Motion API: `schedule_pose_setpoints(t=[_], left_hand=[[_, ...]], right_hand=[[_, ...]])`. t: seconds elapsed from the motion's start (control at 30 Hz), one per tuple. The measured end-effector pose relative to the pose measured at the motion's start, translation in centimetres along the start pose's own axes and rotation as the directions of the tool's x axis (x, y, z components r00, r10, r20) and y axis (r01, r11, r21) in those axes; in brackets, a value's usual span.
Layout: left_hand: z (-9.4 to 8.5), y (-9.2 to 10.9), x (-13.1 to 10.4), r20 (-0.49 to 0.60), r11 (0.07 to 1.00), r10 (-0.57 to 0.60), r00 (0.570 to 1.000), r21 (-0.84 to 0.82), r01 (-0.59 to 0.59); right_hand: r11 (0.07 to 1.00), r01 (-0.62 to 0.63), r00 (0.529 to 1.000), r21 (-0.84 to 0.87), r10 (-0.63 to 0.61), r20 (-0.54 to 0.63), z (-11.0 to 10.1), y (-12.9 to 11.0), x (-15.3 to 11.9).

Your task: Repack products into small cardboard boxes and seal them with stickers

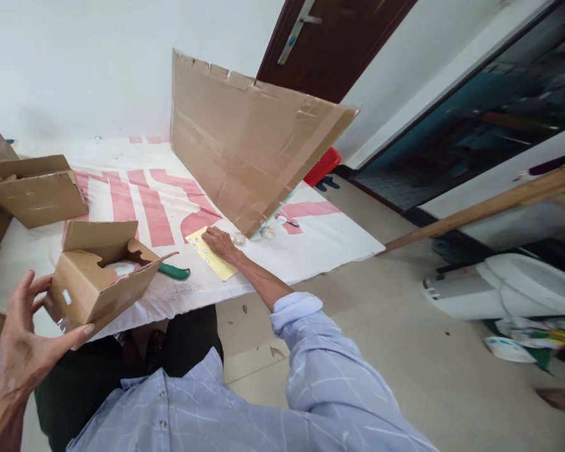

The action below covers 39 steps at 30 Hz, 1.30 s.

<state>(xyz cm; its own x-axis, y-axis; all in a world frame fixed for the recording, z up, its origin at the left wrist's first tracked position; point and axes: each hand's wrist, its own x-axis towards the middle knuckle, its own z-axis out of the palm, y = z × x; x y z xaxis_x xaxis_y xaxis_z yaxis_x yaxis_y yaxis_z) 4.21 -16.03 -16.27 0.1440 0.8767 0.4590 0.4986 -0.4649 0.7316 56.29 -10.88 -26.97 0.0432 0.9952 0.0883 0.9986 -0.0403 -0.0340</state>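
My left hand (26,336) grips the near left end of an open cardboard box (117,292), thumb below and fingers spread along its side. A small white label is stuck on that end, and something white and pink shows inside the box. My right hand (221,243) rests with curled fingers on the upper part of a yellow sticker sheet (221,267), which carries several small white labels. The fingertips are partly hidden, so I cannot tell whether a label is between them. A green-handled tool (174,272) lies partly behind the box.
A large cardboard sheet (249,144) stands tilted on the cloth-covered table (311,248). Rolls of clear tape (268,232) lie at its foot. Another open box (42,194) sits at the left. A wooden pole (480,207) and a white bucket (522,285) are at the right.
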Motion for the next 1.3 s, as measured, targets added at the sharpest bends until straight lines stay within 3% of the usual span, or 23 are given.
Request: schedule_pose_setpoints(t=[0.13, 0.33, 0.43, 0.5, 0.53, 0.6, 0.63, 0.7, 0.8, 0.87, 0.93, 0.97, 1.07, 1.13, 1.23, 1.3], left_hand=[[0.0, 0.0, -0.3, 0.012, 1.0, 0.008, 1.0, 0.007, -0.008], [0.3, 1.9, -1.4, 0.082, 1.0, 0.004, 0.997, 0.008, -0.005], [0.4, 2.2, -1.7, 0.075, 1.0, -0.007, 0.997, 0.01, 0.006], [0.5, 2.3, -1.8, 0.075, 1.0, -0.005, 0.997, 0.002, 0.005], [0.5, 2.4, -1.9, 0.079, 1.0, -0.003, 0.997, -0.002, 0.003], [0.6, 2.5, -1.8, 0.089, 1.0, 0.004, 0.996, -0.005, -0.003], [0.7, 2.6, -1.7, 0.09, 1.0, 0.008, 0.996, -0.002, -0.008], [1.0, 3.1, -1.4, 0.092, 1.0, 0.015, 0.996, 0.012, -0.016], [1.6, 4.1, -0.9, 0.097, 0.999, -0.001, 0.995, 0.036, -0.002], [2.0, 4.8, -0.7, 0.102, 0.999, -0.025, 0.995, 0.048, 0.02], [2.0, 5.1, -0.6, 0.103, 0.998, -0.043, 0.994, 0.052, 0.038], [1.9, 5.1, -0.7, 0.106, 0.998, -0.049, 0.993, 0.049, 0.044], [0.6, 3.8, -1.2, 0.137, 0.997, -0.073, 0.988, 0.014, 0.072], [-0.7, 2.3, -1.8, 0.179, 0.994, -0.104, 0.978, -0.022, 0.109], [-2.6, -0.2, -2.8, 0.256, 0.978, -0.175, 0.951, -0.067, 0.197], [-3.6, -1.4, -3.2, 0.319, 0.965, -0.22, 0.922, -0.068, 0.253]], right_hand=[[0.999, 0.052, 0.999, -0.003, -0.052, -0.011, -0.9, -0.9, -0.6], [0.982, 0.181, 0.983, 0.049, -0.181, -0.023, -1.6, -1.9, -2.5], [0.993, 0.1, 0.994, 0.067, -0.102, 0.033, -2.6, -1.9, -1.9], [0.992, 0.044, 0.998, 0.122, -0.039, -0.048, -4.7, -3.1, -1.2], [0.982, 0.069, 0.988, 0.174, -0.043, -0.151, -6.3, -4.3, -1.0], [0.926, 0.251, 0.9, 0.283, -0.116, -0.42, -10.1, -7.9, -0.8], [0.87, 0.384, 0.827, 0.31, -0.174, -0.535, -12.2, -10.2, -0.9], [0.73, 0.621, 0.684, 0.284, -0.328, -0.652, -16.1, -15.4, -1.8], [0.558, 0.81, 0.546, 0.181, -0.604, -0.58, -20.1, -22.5, -3.8], [0.522, 0.841, 0.525, 0.14, -0.726, -0.444, -21.2, -25.4, -4.8], [0.531, 0.835, 0.542, 0.144, -0.751, -0.376, -21.5, -26.5, -5.2], [0.547, 0.82, 0.564, 0.167, -0.725, -0.395, -21.6, -26.3, -5.1], [0.617, 0.721, 0.667, 0.314, -0.496, -0.556, -21.2, -23.5, -4.2], [0.647, 0.623, 0.745, 0.44, -0.319, -0.585, -20.1, -20.8, -3.6], [0.632, 0.512, 0.853, 0.582, -0.291, -0.434, -16.6, -18.1, -3.8], [0.597, 0.495, 0.869, 0.631, -0.361, -0.339, -14.0, -17.9, -4.7]])
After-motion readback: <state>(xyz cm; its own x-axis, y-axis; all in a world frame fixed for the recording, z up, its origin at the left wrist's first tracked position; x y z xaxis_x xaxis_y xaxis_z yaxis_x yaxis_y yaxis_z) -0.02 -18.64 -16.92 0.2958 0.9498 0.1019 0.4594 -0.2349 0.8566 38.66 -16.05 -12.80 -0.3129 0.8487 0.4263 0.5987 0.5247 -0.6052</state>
